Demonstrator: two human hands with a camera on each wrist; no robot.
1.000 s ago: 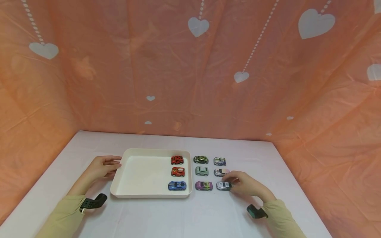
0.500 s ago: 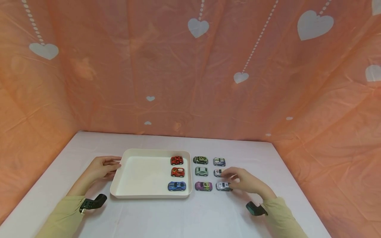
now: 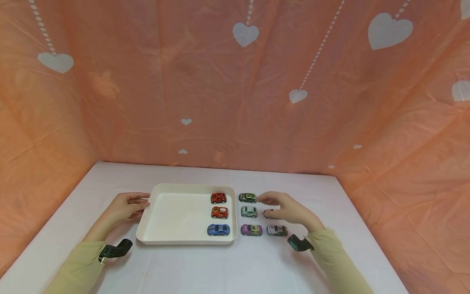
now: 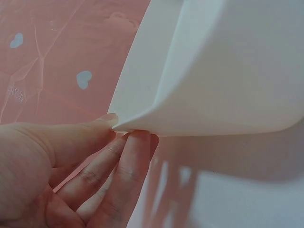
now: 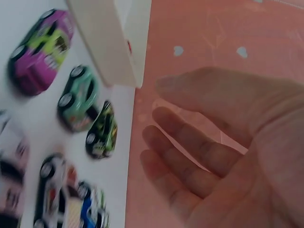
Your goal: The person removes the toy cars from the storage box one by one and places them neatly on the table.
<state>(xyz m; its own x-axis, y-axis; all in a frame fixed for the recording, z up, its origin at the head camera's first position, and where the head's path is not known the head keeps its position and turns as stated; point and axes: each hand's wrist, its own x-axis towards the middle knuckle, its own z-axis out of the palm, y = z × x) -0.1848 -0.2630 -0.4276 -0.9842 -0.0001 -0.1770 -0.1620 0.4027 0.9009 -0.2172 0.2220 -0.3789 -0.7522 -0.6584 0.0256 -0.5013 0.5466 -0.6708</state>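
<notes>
My left hand is at the left side of a cream tray, its fingers fairly straight. In the left wrist view, thumb and fingertips touch the tray's edge. My right hand hovers over the right column of toy cars with nothing in its grasp, fingers loosely bent. Its fingertips reach close to a green patterned toy car. Beneath it a white and pink toy car shows only in part. The hand hides a blue, green and white toy car from the head view. A silver toy car lies nearer.
Inside the tray, along its right side, stand two red toy cars and a blue one. Just right of the tray are a mint green car and a purple one. An orange curtain surrounds the white table.
My right hand has moved from the silver car, past the white and pink one, to the back of the column and slightly left. The left hand and the tray stay put.
</notes>
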